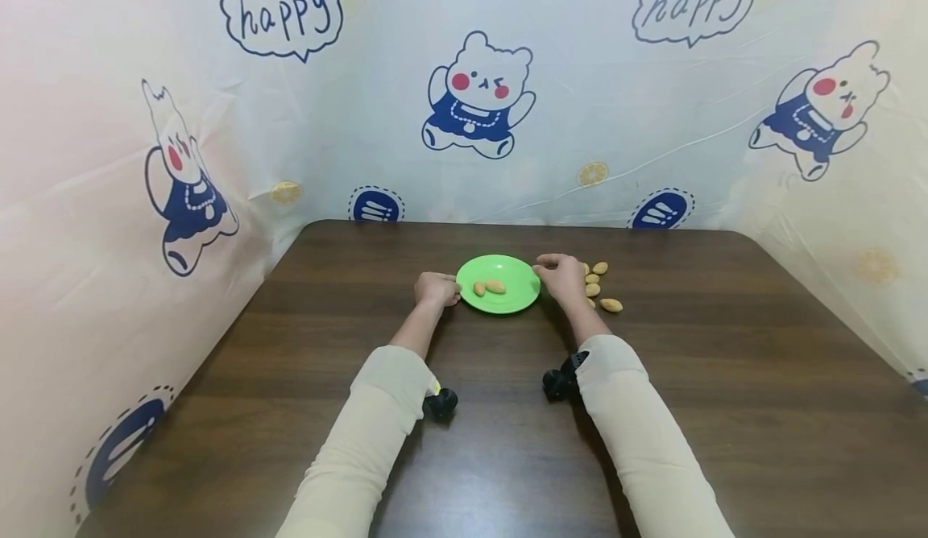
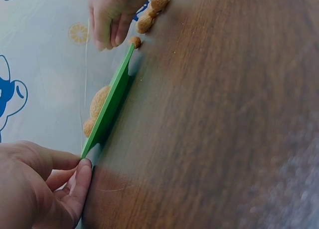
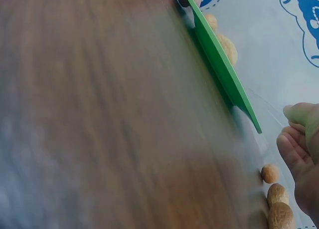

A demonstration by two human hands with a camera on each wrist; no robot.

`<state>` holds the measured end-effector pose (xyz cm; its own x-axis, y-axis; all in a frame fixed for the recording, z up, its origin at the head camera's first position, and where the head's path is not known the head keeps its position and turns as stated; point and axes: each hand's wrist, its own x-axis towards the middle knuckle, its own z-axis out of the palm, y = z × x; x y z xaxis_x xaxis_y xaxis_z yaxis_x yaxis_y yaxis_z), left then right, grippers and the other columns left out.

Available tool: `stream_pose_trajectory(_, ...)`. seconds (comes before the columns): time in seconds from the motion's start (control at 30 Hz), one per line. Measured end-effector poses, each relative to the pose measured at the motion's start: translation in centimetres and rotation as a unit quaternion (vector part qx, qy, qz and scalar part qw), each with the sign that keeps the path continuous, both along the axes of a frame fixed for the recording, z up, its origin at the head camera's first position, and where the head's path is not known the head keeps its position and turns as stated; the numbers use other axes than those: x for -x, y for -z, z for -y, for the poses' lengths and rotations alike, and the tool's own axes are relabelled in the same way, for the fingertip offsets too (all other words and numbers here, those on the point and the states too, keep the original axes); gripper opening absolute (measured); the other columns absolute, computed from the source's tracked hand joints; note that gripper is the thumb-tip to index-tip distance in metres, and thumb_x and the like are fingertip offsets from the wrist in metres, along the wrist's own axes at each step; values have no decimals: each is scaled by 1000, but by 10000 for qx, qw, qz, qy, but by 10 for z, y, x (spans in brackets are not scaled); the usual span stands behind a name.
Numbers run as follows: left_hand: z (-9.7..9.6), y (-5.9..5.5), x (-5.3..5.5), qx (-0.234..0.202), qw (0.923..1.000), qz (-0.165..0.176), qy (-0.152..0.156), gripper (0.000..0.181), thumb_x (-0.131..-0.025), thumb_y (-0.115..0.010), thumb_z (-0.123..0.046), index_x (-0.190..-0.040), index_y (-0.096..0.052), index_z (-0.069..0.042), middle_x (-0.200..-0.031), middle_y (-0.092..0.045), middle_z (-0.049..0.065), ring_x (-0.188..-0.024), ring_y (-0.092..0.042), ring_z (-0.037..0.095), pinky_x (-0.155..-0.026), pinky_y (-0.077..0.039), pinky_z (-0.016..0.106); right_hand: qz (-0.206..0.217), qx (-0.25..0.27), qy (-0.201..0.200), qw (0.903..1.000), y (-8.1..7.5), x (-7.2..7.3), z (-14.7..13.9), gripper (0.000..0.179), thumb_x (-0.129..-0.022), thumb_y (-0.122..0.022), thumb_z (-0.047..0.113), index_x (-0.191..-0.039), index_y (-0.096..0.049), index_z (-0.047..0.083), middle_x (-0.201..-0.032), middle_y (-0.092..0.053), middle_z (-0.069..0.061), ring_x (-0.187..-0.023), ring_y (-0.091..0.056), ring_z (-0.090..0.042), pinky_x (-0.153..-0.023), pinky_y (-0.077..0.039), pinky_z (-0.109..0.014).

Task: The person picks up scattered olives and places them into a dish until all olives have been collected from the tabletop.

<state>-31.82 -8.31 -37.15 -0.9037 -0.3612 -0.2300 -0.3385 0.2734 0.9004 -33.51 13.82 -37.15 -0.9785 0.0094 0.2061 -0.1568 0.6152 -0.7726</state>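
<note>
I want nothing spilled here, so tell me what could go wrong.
The left hand pinches one edge of the green plate; lifting there could tip it and send the two nuts on it rolling. The right hand is near the opposite edge, close to the loose nuts on the table; a careless sweep might scatter them.

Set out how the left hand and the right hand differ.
The left hand pinches the rim of the green plate; the right hand is apart from it, its fingers higher than that rim. Loose nuts lie on the table beside the right hand, none beside the left hand. Both are bare.
</note>
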Motion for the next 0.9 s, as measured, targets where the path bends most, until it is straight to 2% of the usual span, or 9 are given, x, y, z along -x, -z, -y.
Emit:
stream_pose_trajectory(0.1, 0, 0, 0, 20, 10000, 13, -3, 23, -81, -67, 1, -103, -71, -4, -88, -69, 12, -51, -55, 7, -51, -52, 18, -103, -43, 135, 9998, 0, 0, -4, 33, -91, -61, 19, -119, -62, 2, -113, -62, -14, -99, -58, -28, -76, -51, -40)
stream_pose_trajectory(0.3, 0, -2, -1, 82, 10000, 30, 6, 23, -81, -67, 1, -104, -71, -4, -88, -69, 12, -50, -54, 7, -49, -51, 16, -595, -137, 680, 9958, -3, 0, -11, 34, -89, -63, 16, -118, -62, 0, -109, -60, -17, -99, -56, -29, -79, -50, -42)
stream_pose_trajectory(0.53, 0, -1, -1, 86, 10000, 48, -6, 23, -81, -67, 1, -104, -71, -5, -87, -69, 11, -50, -54, 7, -49, -51, 16, -710, 21, 1164, 9907, 0, 1, -21, 34, -89, -62, 15, -120, -61, 0, -110, -57, -17, -99, -54, -31, -85, -46, -44)
stream_pose_trajectory(0.77, -1, -3, -3, 73, 10000, 24, -7, 23, -82, -67, -1, -104, -71, -5, -89, -69, 11, -50, -55, 6, -49, -51, 16, -866, 378, 1853, 9781, 3, 1, -36, 32, -87, -65, 15, -116, -64, 2, -108, -59, -16, -99, -54, -31, -84, -46, -41)
stream_pose_trajectory(0.9, -1, -4, -3, 36, 10000, 38, -8, 23, -82, -67, -1, -104, -71, -5, -88, -69, 11, -50, -55, 6, -50, -51, 16, -915, 379, 2109, 9725, 4, 2, -44, 32, -86, -65, 16, -114, -65, 1, -106, -59, -16, -99, -54, -30, -85, -45, -41)
